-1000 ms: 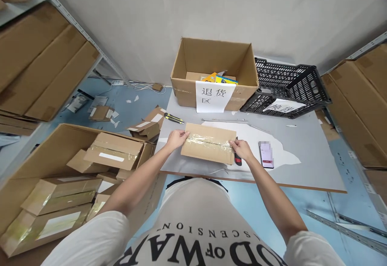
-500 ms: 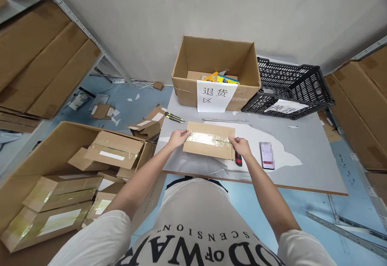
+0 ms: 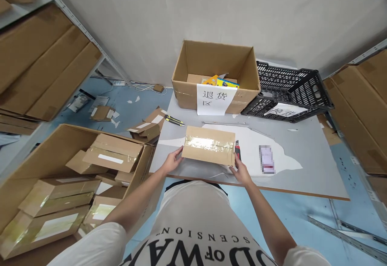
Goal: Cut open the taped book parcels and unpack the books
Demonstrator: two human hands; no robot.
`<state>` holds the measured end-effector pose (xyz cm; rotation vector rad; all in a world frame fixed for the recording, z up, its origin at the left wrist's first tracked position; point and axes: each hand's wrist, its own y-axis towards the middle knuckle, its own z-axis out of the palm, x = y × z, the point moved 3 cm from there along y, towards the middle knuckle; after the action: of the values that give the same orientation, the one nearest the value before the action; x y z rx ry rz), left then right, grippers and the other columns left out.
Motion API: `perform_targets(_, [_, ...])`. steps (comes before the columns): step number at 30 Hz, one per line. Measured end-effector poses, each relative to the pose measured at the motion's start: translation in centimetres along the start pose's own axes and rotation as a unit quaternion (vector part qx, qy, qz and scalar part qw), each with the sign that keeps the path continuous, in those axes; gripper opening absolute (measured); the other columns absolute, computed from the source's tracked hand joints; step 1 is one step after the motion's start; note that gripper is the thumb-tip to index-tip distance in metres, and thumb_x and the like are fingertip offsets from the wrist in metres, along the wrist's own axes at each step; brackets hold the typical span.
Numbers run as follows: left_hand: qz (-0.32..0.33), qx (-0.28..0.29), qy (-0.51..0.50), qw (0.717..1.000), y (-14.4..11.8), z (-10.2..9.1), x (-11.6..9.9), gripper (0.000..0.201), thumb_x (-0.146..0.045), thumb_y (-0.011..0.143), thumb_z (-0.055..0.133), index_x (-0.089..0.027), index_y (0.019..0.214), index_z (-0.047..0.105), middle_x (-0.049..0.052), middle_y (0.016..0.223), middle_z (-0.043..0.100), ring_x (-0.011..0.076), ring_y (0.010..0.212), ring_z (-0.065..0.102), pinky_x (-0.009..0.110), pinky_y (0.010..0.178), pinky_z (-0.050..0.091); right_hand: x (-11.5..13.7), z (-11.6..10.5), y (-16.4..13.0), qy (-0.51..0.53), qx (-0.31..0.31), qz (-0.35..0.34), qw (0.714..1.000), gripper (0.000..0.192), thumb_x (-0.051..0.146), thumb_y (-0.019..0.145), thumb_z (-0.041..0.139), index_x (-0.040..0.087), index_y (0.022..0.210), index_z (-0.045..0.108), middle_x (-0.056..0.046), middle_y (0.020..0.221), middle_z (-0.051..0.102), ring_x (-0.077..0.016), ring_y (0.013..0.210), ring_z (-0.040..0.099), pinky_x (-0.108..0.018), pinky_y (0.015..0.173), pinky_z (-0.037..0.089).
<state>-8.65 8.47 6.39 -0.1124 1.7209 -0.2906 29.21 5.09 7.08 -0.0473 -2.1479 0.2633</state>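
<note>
My left hand [image 3: 173, 162] grips taped parcel's [image 3: 209, 150] near-left corner | my right hand [image 3: 240, 172] grips near-right corner | parcel flat on table [image 3: 305, 177], red cutter [image 3: 237, 150] just beside.

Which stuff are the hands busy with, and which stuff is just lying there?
In use:
- flat brown cardboard parcel with clear tape
- left hand at its left end
- right hand at its near right corner

Lying about:
- yellow-and-black utility knife
- red-handled cutter
- phone
- black plastic crate
- open cardboard box with white paper sign
</note>
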Motion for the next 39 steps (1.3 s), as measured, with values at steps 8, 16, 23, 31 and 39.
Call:
perform_targets(8, [0.027,0.021,0.042,0.999,-0.7,1.8,1.0,0.05,-0.054,0.076,0.057,-0.021,0.112,0.065,0.007,0.109,0.068,0.0287,0.115,0.055,0.045,0.104,0.035,0.9,2.1,0.1,0.008,0.01,0.005,1.0,0.048,0.041,0.081,0.048,0.018,0.122,0.055,-0.012,0.104,0.068,-0.0274,0.097,0.063,-0.039,0.084,0.05])
perform_targets(16, [0.045,0.012,0.123,0.991,-0.8,0.8,-3.0,0.045,-0.048,0.079,0.054,-0.02,0.113,0.065,0.004,0.102,0.071,0.0258,0.094,0.064,0.037,0.088,0.048,2.9,0.0,0.3,-0.031,0.005,-0.005,0.999,0.044,0.052,0.08,0.048,0.017,0.102,0.064,-0.009,0.091,0.07,-0.0228,0.076,0.064,-0.032,0.071,0.049])
perform_targets(23, [0.04,-0.07,0.139,0.987,2.4,0.5,-6.9,0.041,-0.049,0.078,0.055,-0.018,0.099,0.072,0.005,0.103,0.071,0.0265,0.092,0.065,0.032,0.08,0.049,6.0,-2.9,3.2,-0.128,-0.063,0.039,0.989,0.059,0.064,0.084,0.033,0.018,0.069,0.065,-0.003,0.056,0.062,-0.0161,0.054,0.054,-0.024,0.054,0.037])
perform_targets(31, [-0.04,-0.062,0.053,0.996,6.7,1.4,-5.0,0.05,-0.057,0.07,0.061,-0.014,0.095,0.072,0.007,0.089,0.073,0.0277,0.093,0.066,0.034,0.078,0.051,6.0,-2.9,7.9,-0.161,-0.041,0.075,0.983,0.062,0.068,0.081,0.032,0.02,0.05,0.057,-0.004,0.05,0.058,-0.0158,0.051,0.05,-0.025,0.05,0.031])
perform_targets(39, [-0.05,-0.01,-0.056,0.997,6.8,1.2,-4.3,0.073,-0.062,0.052,0.073,-0.01,0.104,0.068,0.014,0.103,0.07,0.0283,0.097,0.065,0.039,0.086,0.051,5.3,-2.8,8.5,-0.108,-0.044,0.091,0.989,0.06,0.069,0.078,0.039,0.018,0.061,0.066,-0.006,0.062,0.068,-0.0179,0.06,0.058,-0.025,0.055,0.037])
